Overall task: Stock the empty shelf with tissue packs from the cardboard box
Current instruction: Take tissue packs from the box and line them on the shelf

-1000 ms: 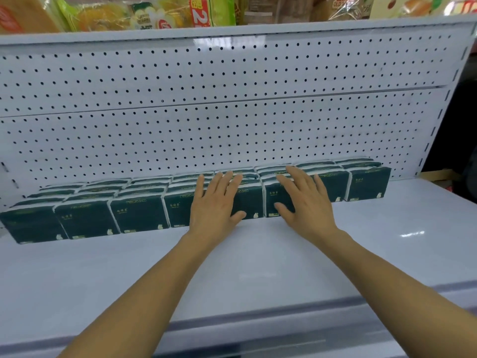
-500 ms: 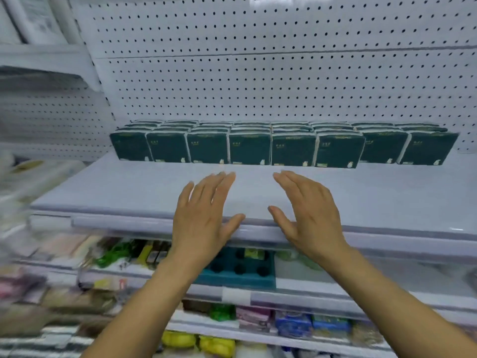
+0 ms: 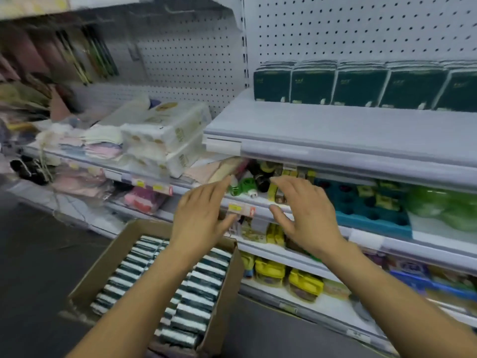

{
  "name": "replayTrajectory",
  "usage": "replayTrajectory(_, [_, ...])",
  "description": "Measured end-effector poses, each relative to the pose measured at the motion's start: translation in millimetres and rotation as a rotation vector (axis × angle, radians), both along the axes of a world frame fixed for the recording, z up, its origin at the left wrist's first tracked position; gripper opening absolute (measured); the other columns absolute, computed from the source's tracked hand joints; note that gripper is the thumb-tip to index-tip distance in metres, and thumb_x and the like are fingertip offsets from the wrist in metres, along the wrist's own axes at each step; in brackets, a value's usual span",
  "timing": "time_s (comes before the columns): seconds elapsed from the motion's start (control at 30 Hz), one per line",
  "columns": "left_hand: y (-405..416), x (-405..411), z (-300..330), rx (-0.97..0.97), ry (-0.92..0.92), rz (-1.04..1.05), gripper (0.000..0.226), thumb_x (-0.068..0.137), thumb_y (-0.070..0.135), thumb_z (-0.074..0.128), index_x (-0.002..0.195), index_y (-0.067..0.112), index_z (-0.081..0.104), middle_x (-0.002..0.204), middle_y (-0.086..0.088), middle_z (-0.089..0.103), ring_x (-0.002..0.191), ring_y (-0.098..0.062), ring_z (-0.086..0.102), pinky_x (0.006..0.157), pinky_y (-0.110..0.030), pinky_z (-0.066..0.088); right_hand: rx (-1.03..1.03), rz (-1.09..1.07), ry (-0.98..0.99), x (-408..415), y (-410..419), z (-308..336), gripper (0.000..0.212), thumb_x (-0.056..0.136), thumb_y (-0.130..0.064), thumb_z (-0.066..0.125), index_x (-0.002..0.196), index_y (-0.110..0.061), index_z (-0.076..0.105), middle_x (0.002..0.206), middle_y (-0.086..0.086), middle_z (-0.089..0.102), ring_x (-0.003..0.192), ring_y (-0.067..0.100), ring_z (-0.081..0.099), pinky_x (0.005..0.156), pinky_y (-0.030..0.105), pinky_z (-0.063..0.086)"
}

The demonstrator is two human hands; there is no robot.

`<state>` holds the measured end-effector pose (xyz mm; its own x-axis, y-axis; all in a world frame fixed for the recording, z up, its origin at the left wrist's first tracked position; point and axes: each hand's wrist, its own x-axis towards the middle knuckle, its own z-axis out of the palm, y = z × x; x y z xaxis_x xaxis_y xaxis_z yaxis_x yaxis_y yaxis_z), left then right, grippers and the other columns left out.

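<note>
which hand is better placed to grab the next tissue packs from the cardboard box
Left, probably. The left hand hangs open over the cardboard box of tissue packs; the right hand is off toward the shelves.

Both hands, left hand (image 3: 200,218) and right hand (image 3: 305,215), are off the tissue packs (image 3: 361,85), empty, now above the cardboard box (image 3: 103,270).

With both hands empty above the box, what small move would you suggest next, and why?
Probably lower both hands into the cardboard box and take hold of a few tissue packs. The left hand and right hand hover open, holding nothing, the box is full of packs, and the shelf has only one row along the back, with bare space in front.
</note>
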<state>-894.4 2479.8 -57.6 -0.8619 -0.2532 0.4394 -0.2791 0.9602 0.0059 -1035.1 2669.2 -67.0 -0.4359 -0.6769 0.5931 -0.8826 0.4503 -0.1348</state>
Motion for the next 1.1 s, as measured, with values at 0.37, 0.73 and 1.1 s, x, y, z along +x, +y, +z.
replayTrajectory(0.37, [-108.9, 111.0, -99.0, 0.344, -0.316, 0.204, 0.075, 0.095, 0.049, 0.054, 0.155, 0.023, 0.018, 0.141, -0.005, 0.051, 0.127, -0.03, 0.05, 0.104, -0.042, 0.039, 0.302, 0.05, -0.294, 72.2, -102.0, -93.7, 0.029, 0.093, -0.034, 0.06, 0.12, -0.023, 0.063, 0.114, 0.001, 0.064, 0.109, 0.027, 0.057, 0.076, 0.039, 0.048])
replayTrajectory(0.73, [-175.4, 63.8, -208.3, 0.611, -0.539, 0.295, 0.068, 0.098, 0.043, 0.053, 0.154, 0.024, 0.022, 0.151, -0.006, 0.04, 0.125, -0.026, 0.05, 0.095, -0.04, 0.049, 0.74, 0.067, -0.463, 17.6, -183.4, -198.3, 0.029, 0.099, -0.034, 0.044, 0.124, -0.027, 0.057, 0.121, -0.002, 0.062, 0.111, 0.022, 0.055, 0.082, 0.032, 0.046])
replayTrajectory(1.1, [-214.8, -4.3, -297.5, 0.608, -0.524, 0.368, 0.062, 0.096, 0.025, 0.056, 0.151, 0.023, 0.028, 0.151, -0.006, 0.027, 0.127, -0.027, 0.043, 0.095, -0.042, 0.048, 1.016, 0.027, -0.341, -2.0, -246.6, -271.1, 0.024, 0.099, -0.03, 0.045, 0.115, -0.024, 0.061, 0.113, 0.002, 0.065, 0.11, 0.023, 0.057, 0.083, 0.032, 0.04])
